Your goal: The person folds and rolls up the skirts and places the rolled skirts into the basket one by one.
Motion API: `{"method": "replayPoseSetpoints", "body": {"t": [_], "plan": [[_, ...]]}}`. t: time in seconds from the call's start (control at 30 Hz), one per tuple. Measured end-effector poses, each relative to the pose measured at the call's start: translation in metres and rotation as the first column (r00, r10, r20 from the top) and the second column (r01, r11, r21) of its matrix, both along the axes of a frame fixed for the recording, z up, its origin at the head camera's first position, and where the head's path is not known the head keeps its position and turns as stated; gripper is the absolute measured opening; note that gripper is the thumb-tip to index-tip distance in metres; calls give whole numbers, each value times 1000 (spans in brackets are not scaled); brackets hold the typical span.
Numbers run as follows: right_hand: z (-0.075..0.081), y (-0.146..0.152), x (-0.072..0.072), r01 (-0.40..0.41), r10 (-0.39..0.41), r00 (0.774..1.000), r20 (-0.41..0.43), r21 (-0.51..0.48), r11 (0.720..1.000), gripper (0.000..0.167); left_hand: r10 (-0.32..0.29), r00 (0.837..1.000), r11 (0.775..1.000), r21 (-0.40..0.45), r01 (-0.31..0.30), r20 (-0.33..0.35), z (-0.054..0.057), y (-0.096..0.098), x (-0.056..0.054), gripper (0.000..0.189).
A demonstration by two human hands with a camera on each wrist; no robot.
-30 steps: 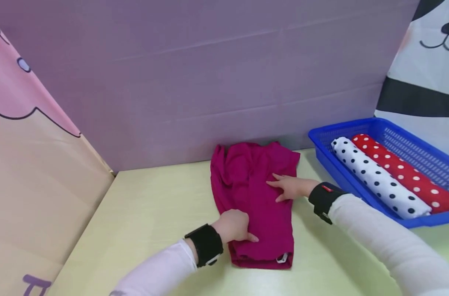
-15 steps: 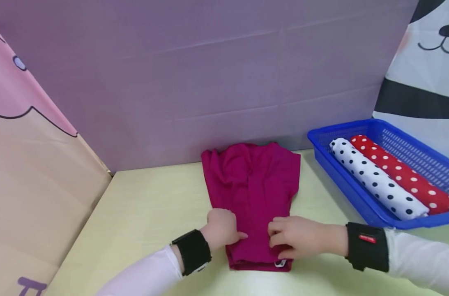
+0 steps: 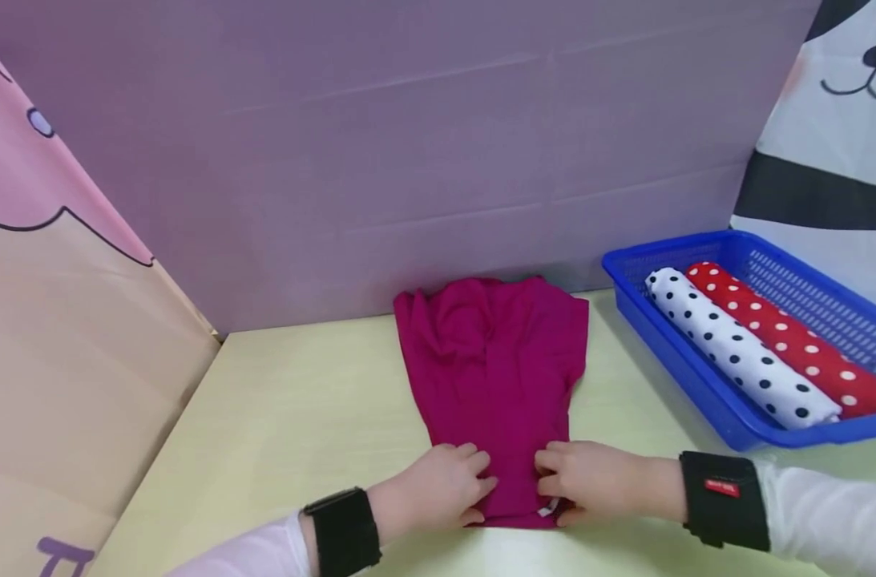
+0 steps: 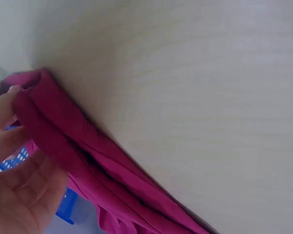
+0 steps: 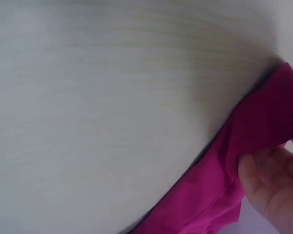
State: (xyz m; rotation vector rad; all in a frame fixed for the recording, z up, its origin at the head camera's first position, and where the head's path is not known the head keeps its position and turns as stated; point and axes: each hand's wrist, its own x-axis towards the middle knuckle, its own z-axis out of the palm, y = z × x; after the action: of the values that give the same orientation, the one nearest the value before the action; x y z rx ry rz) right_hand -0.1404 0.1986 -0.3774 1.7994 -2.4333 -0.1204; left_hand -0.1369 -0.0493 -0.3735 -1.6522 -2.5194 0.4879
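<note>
A magenta garment (image 3: 506, 377), folded into a long strip, lies on the table with its narrower end toward me. My left hand (image 3: 438, 487) pinches the left side of that near end. At the right side, my right hand (image 3: 603, 481) does the same with curled fingers, beside a small white tag (image 3: 548, 506). In the left wrist view, thumb and fingers hold the layered edge of the garment (image 4: 88, 156). The right wrist view has the fingertips (image 5: 249, 170) against the cloth near its corner.
To the right stands a blue basket (image 3: 668, 361) holding a white roll (image 3: 740, 344) with black dots and a red roll (image 3: 791, 332) with white dots. A purple backdrop (image 3: 409, 160) rises behind the pale table (image 3: 300, 401), with printed panels at both sides.
My right hand has come down from the middle of the garment to its near right corner. The left hand has slid to the near left corner. The garment's far left part has spread outward.
</note>
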Motion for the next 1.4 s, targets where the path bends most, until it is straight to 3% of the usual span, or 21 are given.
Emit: {"method": "replayPoseSetpoints", "body": {"t": [0.1, 0.2, 0.3, 0.37, 0.43, 0.5, 0.57, 0.63, 0.73, 0.83, 0.93, 1.03, 1.13, 1.23, 1.33, 1.4], "plan": [[1, 2, 3, -19, 20, 1000, -23, 44, 999, 30, -24, 1000, 1000, -19, 24, -9, -1, -2, 3, 39], [0, 0, 7, -13, 17, 998, -61, 64, 998, 26, -33, 999, 999, -35, 32, -23, -1, -2, 5, 37], [-3, -5, 11, -9, 17, 988, -151, 49, 999, 20, -65, 996, 997, -52, 62, -59, -2, -2, 6, 30], [-6, -8, 14, -13, 25, 968, -248, 49, 999, 20, -108, 988, 992, -72, 101, -107, -3, -1, 6, 24], [-9, -10, 15, -15, 29, 939, -341, 44, 999, 19, -161, 971, 985, -98, 145, -176, -4, 0, 6, 16], [-12, -10, 16, 4, 3, 930, -368, 18, 1000, 17, -211, 945, 976, -113, 188, -252, -6, 1, 7, 9], [-15, -10, 16, 37, -43, 945, -323, -25, 999, 16, -246, 914, 969, -115, 220, -321, -8, 3, 9, 14], [-16, -8, 14, 87, -103, 975, -196, -90, 992, 17, -252, 903, 968, -100, 231, -347, -9, 4, 10, 20], [-15, -7, 7, 179, -176, 984, 37, -168, 969, 17, -213, 937, 977, -51, 207, -276, -8, 6, 9, 21], [-12, -6, 0, 275, -229, 947, 224, -202, 940, 18, -150, 977, 988, -3, 151, -152, -6, 8, 7, 18], [-11, -5, -5, 335, -256, 908, 331, -207, 919, 14, -90, 994, 995, 29, 92, -61, -6, 8, 5, 15], [-10, -2, -9, 354, -252, 880, 402, -203, 913, 9, -14, 999, 997, 73, 11, 44, -5, 7, 2, 18], [-10, 2, -15, 358, -239, 857, 456, -194, 913, 6, 65, 976, 986, 138, -95, 206, -2, 7, -6, 26], [-10, 6, -22, 369, -240, 832, 500, -175, 913, 5, 124, 929, 961, 191, -200, 349, 0, 7, -16, 33], [-10, 9, -27, 428, -276, 771, 574, -147, 892, 7, 154, 896, 940, 218, -264, 417, 0, 7, -23, 31], [-11, 11, -30, 480, -299, 716, 630, -135, 867, 7, 167, 882, 932, 222, -288, 441, 0, 7, -26, 27]]}}
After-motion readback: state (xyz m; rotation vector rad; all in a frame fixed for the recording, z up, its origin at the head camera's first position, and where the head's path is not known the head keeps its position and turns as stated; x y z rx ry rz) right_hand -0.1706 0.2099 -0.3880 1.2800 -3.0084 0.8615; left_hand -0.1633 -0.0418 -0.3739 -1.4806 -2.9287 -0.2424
